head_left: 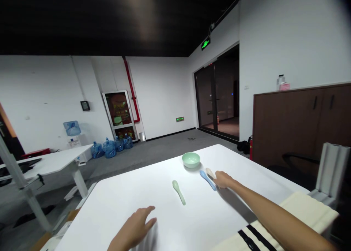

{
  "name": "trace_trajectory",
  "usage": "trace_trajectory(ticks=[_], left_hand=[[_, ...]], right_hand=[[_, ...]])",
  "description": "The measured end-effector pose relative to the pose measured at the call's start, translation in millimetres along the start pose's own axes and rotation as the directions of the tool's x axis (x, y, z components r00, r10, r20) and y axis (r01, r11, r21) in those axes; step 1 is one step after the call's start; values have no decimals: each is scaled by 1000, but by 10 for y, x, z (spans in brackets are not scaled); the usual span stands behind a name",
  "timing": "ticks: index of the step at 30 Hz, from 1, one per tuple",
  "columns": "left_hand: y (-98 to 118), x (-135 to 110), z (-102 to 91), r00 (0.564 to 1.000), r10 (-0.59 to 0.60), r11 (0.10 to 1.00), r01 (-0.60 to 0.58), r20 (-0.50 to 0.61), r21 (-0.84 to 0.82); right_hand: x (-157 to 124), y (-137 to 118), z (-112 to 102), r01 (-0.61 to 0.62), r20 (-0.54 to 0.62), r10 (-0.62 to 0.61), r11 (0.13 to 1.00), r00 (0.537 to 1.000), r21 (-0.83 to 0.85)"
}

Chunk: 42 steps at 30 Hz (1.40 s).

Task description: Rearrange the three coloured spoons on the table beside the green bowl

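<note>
Blue spoon [207, 180]: it lies flat on the white table [123, 192] just in front of the mint-green bowl [191, 159], with its handle end running in under your right fingertips.
Cream spoon [210, 172]: it lies just beside the blue spoon on the right and close to the bowl. Only its rounded end shows past your fingers.
Right hand [224, 179]: your arm is stretched far out and the fingers meet the two spoon handles. I cannot tell from this angle whether they are closed on either one.
Left hand [138, 223]: it rests palm down on the table near you with the fingers loosely spread, and it holds nothing.
Green spoon [178, 191]: it lies alone mid-table between your two hands, well apart from both.
Striped cloth [309, 210]: a cream cloth with black stripes lies at the table's near right corner, under your right forearm.
Cabinet [296, 123]: a dark brown cabinet stands against the wall to the right, beyond the table.
</note>
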<state>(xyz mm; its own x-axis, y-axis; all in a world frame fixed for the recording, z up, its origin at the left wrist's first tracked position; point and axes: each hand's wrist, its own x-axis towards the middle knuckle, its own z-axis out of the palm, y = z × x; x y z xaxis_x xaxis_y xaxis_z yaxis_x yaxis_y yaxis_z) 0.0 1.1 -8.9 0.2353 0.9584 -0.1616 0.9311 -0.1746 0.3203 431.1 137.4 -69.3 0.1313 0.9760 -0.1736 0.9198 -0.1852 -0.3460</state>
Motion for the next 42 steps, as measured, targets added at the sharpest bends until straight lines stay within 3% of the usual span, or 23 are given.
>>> trace_trajectory(ticks=[11, 21, 27, 42], left_hand=[[30, -17, -24, 1000, -8, 1000, 8, 7, 22], [14, 3, 7, 1000, -8, 1000, 8, 1, 4], [-8, 6, 12, 1000, 0, 1000, 0, 4, 13], [24, -4, -4, 1000, -15, 999, 14, 13, 29]], right_hand=[[98, 46, 112, -27, 54, 29, 999, 998, -31], [58, -70, 83, 57, -151, -77, 990, 985, -129], [58, -139, 211, 126, -130, -149, 977, 980, -173], [124, -124, 311, 135, -113, -149, 983, 982, -122]])
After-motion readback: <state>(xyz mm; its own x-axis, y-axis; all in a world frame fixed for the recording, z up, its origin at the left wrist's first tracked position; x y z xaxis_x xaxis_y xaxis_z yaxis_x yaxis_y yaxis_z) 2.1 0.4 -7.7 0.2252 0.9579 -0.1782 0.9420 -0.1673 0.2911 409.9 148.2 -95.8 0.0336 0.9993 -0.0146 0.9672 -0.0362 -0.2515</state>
